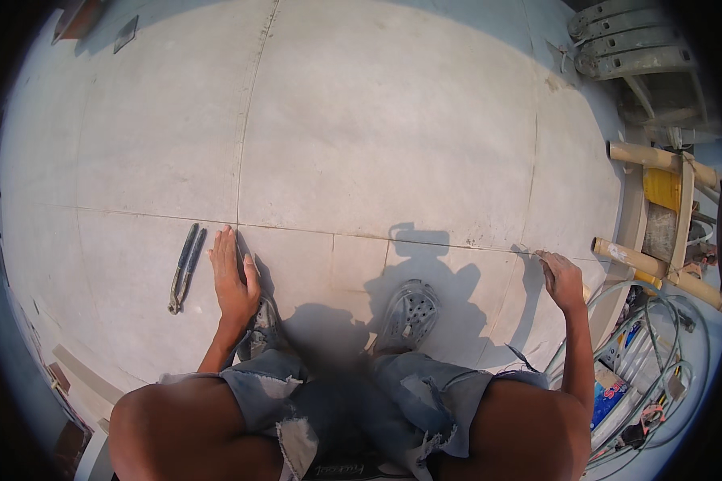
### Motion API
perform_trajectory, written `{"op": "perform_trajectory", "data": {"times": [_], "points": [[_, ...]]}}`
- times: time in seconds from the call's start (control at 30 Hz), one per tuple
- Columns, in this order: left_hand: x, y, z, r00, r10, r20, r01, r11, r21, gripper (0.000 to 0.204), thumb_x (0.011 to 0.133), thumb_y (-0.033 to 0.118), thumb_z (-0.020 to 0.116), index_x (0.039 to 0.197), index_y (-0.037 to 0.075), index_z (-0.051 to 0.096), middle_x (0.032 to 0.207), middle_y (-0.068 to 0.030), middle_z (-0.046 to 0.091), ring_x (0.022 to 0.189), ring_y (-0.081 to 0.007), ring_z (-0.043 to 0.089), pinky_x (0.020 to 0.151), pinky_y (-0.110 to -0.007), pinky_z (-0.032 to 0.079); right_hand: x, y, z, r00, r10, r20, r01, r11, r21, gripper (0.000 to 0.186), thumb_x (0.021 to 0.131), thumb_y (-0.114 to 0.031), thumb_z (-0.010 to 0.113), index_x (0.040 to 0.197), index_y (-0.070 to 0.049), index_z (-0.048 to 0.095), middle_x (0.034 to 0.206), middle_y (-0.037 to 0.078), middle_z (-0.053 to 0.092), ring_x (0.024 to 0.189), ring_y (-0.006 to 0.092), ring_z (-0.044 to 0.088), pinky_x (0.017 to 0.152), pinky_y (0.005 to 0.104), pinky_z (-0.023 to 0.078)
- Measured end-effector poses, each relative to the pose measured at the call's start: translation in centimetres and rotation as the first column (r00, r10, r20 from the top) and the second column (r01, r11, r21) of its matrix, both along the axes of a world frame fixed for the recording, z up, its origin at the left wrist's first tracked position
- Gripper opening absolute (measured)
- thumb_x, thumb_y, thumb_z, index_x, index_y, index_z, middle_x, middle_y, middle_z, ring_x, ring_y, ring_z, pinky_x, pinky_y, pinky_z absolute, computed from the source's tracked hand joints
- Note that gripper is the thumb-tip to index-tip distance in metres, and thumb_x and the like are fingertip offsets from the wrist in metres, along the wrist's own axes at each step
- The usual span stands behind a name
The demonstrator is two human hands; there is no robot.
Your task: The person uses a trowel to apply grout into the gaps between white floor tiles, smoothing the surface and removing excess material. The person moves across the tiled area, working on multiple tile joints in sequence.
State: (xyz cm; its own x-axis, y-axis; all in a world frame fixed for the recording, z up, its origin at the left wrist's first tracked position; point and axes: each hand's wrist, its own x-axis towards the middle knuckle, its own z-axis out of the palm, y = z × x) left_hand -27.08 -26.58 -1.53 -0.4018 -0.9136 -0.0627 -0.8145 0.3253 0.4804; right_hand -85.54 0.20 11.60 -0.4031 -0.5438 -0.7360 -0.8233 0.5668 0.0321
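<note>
One pair of pincers (191, 268), dark-handled and dull at the metal head, lay on pale floor tiles (377, 128) beside your left hand (236, 290), fingers straight, thumb apart. Your right hand (562, 280) was curled; whether it pinched anything couldn't be told.

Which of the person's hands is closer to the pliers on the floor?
Left. The left hand is just to the right of the pliers, not touching them; the right hand is much farther off to the right.
</note>
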Motion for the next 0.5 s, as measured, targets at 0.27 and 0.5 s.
{"op": "perform_trajectory", "data": {"times": [0.27, 0.5], "points": [[0.1, -0.3, 0.5, 0.999, -0.004, 0.038, 0.005, 1.000, -0.027, 0.054, 0.106, 0.010, 0.052, 0.157, -0.004, 0.046, 0.165, -0.0219, 0.045, 0.158, -0.0424, 0.034, 0.129, -0.059, 0.021, 12.1, -7.1, -6.4, 0.876, 0.476, -0.072, -0.437, 0.723, -0.535, 0.042, 0.087, -0.005, 0.066, 0.128, -0.011, 0.069, 0.114, 0.011, 0.075, 0.101, 0.0290, 0.074, 0.081, 0.0426, 0.060], [0.1, -0.5, 0.6, 0.998, -0.029, 0.060, 0.029, 1.000, 0.003, 0.050, 0.108, 0.013, 0.049, 0.156, -0.004, 0.046, 0.165, -0.0216, 0.045, 0.157, -0.0417, 0.035, 0.129, -0.056, 0.022, 8.7, -5.2, -5.5, 0.876, 0.471, -0.104, -0.480, 0.830, -0.283, 0.042, 0.088, -0.006, 0.066, 0.128, -0.017, 0.070, 0.112, 0.008, 0.077, 0.104, 0.0285, 0.073, 0.088, 0.0429, 0.058]]}}
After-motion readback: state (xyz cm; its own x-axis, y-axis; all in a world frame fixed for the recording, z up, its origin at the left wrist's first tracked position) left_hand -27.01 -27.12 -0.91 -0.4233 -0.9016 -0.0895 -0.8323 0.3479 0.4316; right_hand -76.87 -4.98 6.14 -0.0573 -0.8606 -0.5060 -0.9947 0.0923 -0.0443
